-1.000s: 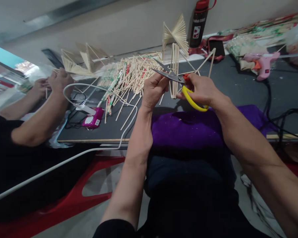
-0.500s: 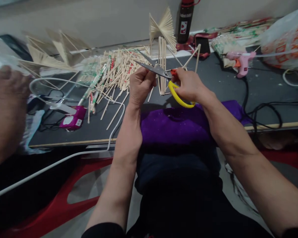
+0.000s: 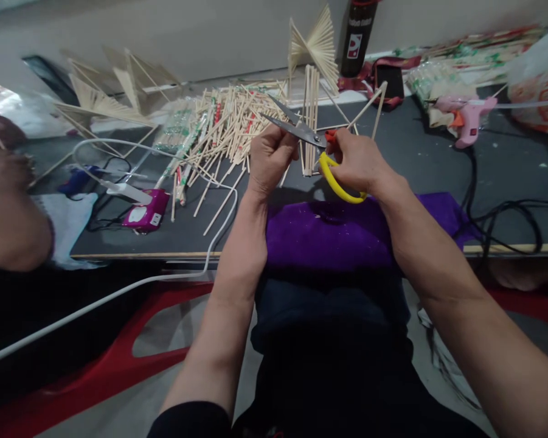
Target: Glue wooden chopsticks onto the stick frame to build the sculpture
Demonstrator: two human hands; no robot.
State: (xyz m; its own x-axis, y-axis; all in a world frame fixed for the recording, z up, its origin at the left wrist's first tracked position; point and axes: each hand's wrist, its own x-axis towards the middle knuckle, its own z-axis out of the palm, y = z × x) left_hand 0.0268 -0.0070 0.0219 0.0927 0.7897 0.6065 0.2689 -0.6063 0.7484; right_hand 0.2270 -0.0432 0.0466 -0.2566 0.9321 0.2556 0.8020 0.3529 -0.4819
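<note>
Yellow-handled scissors (image 3: 342, 182) are in my right hand (image 3: 360, 161), with the blades apart and pointing to the upper left. My left hand (image 3: 274, 155) is closed in a pinch just beside the blades; what its fingers hold is too small to make out. Behind my hands a bundle of upright wooden sticks (image 3: 310, 121) stands on the dark table. A heap of loose sticks (image 3: 237, 125) lies to the left. A purple cloth (image 3: 328, 237) lies under my wrists at the table's edge.
A fan-shaped stick model (image 3: 322, 45) stands behind, near a dark bottle (image 3: 358, 39). At the right are a pink glue gun (image 3: 469, 115) and black cable. A magenta power adapter (image 3: 146, 210) with a white cable sits left, beside another person's arm (image 3: 13, 213).
The view has shifted slightly, so the table items appear farther right. The other person's hand at the left has moved. My hands keep nearly the same pose with the scissors.
</note>
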